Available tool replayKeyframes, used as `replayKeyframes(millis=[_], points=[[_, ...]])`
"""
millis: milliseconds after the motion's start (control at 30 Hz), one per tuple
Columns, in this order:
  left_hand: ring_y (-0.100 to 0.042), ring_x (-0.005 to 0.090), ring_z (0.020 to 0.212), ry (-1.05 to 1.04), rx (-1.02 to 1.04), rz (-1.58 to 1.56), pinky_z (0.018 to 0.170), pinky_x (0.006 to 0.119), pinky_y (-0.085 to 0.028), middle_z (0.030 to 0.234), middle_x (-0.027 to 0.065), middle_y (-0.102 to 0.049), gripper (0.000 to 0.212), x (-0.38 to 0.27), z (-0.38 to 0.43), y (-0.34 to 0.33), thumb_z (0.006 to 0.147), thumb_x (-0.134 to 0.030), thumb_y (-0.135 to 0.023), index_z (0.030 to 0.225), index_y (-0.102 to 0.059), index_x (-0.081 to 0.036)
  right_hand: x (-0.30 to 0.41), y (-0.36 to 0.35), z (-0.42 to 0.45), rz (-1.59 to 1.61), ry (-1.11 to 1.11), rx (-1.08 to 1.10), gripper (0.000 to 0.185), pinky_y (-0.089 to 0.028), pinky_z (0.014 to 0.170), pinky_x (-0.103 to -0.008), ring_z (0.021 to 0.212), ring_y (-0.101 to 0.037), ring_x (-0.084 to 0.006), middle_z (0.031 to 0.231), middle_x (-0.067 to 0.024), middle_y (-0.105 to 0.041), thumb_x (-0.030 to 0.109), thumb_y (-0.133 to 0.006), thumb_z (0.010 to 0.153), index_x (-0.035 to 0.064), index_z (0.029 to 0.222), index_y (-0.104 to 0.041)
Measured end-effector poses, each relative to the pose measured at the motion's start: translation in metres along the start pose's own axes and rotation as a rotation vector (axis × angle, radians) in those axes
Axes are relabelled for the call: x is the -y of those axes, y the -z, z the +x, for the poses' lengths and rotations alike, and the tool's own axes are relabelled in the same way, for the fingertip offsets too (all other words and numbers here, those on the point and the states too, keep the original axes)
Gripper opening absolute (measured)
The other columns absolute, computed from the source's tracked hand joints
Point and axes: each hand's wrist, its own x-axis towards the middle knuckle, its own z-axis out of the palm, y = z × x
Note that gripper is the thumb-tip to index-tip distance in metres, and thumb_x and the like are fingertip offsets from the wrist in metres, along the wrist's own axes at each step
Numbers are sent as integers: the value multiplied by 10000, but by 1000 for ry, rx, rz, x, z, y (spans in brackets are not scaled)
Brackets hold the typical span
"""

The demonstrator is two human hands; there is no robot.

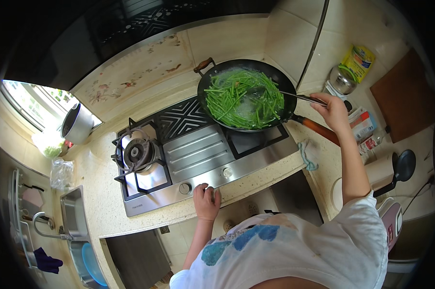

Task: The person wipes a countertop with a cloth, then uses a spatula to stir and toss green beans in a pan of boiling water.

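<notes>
A black wok [247, 125] on the right burner holds cut green vegetable stems [227, 94], likely green beans or garlic scapes, in bubbling liquid. My right hand [331, 110] grips the dark handle of a metal cooking utensil [293, 95] above the wok's right rim. The utensil's head is down among the stems and cannot be made out. Below that hand, the wok's long wooden handle [317, 129] points right, partly behind my forearm. With fingers loosely curled and nothing held, my left hand [206, 202] rests at the front edge of the gas hob [196, 148], beside a control knob [185, 188].
The left burner [134, 151] has a bare pan support. A cloth [308, 155] hangs at the counter edge, right of the hob. Farther right are a bottle [370, 144], a cutting board [401, 97] and a black ladle [405, 166]. A sink [73, 209] and a pot [78, 126] are at left.
</notes>
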Motion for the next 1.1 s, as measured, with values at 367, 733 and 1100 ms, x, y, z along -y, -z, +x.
replayKeyframes(millis=[367, 733, 1100], points=[[-508, 368, 944, 1, -16, 2, 806, 452, -430, 999, 156, -527, 214, 1, -1, -2, 735, -98, -687, 875, -535, -41, 18, 9, -2, -349, -113, -92, 249, -504, 709, -430, 829, -638, -361, 862, -168, -672, 274, -608, 878, 57, 985, -670], [-507, 377, 974, 13, -30, 1, 831, 458, -429, 1011, 158, -524, 209, 1, -3, -1, 737, -97, -686, 880, -542, -44, 43, 41, -24, 211, -413, 487, 241, -387, 468, -231, 517, -488, -95, 613, -19, -556, 199, -525, 936, -27, 976, -599], [-515, 372, 961, 11, -20, -1, 818, 455, -433, 993, 153, -534, 196, 2, -3, -2, 733, -100, -687, 857, -545, -44, 16, 48, -12, 853, -628, 474, 127, -167, 348, -170, 422, -289, -16, 617, -21, -470, 134, -478, 936, 19, 899, -518]])
